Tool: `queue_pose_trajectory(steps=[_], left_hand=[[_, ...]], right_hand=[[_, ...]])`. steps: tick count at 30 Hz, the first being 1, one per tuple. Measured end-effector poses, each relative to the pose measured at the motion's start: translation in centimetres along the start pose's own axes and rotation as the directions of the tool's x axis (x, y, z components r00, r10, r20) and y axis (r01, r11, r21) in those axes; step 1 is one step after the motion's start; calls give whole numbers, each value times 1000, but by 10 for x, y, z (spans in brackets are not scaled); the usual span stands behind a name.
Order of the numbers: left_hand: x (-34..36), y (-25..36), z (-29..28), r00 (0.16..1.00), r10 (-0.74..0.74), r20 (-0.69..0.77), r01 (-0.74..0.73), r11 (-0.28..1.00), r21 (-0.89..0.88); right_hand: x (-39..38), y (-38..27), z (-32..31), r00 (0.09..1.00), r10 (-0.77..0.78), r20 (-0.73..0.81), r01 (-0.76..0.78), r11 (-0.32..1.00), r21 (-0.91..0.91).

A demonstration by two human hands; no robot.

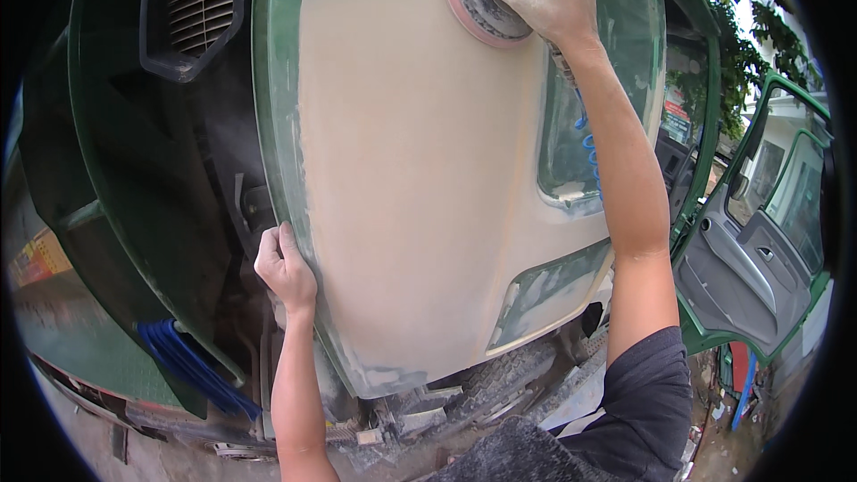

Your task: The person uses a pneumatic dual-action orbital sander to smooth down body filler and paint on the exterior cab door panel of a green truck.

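Note:
A round disc sander [482, 2] with a pink-rimmed pad lies against the upper part of a truck cab panel [402, 187]. My right hand [558, 0] is closed over the sander's grey, dusty body, thumb across its top. Beige filler with a powdery surface covers most of the panel, and green paint shows round its borders. Lower down, my left hand [287, 270] is closed at the panel's left green edge; part of its fingers is hidden. Both hands are dusty. A blue coiled hose [589, 147] hangs behind my right forearm.
To the right, a green cab door [759, 241] with a grey inner lining stands swung out. A black-framed vent grille [201, 0] is at the upper left. Blue bundled material [192, 366] hangs at the lower left. Chassis parts [486, 388] lie below the panel.

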State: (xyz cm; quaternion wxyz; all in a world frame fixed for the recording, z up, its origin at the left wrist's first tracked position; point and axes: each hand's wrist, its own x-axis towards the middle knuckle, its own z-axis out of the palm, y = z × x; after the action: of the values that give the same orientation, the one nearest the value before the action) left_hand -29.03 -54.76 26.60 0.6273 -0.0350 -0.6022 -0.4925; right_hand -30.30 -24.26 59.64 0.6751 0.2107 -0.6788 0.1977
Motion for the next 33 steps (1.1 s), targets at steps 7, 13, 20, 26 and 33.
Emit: queue_pose_trajectory(steps=[7, 13, 20, 26, 33], left_hand=[[-3, 4, 4, 1000, 1, 20, -1, 1000, -2], [2, 0, -6, 1000, 23, 13, -24, 999, 42], [0, -3, -2, 1000, 6, 13, -6, 1000, 27], [-1, -7, -7, 998, -51, 42, 50, 998, 36], [-2, -6, -3, 998, -61, 32, 59, 998, 37]], right_hand=[[93, 10, 20, 997, -13, -73, 12, 1000, -5], [125, 11, 34, 998, -54, -43, 54, 999, 5], [-4, 0, 13, 984, -163, -75, 170, 981, 98], [-148, -14, -5, 985, -170, 40, 166, 983, 80], [-263, -26, -28, 971, -181, 158, 159, 977, 144]])
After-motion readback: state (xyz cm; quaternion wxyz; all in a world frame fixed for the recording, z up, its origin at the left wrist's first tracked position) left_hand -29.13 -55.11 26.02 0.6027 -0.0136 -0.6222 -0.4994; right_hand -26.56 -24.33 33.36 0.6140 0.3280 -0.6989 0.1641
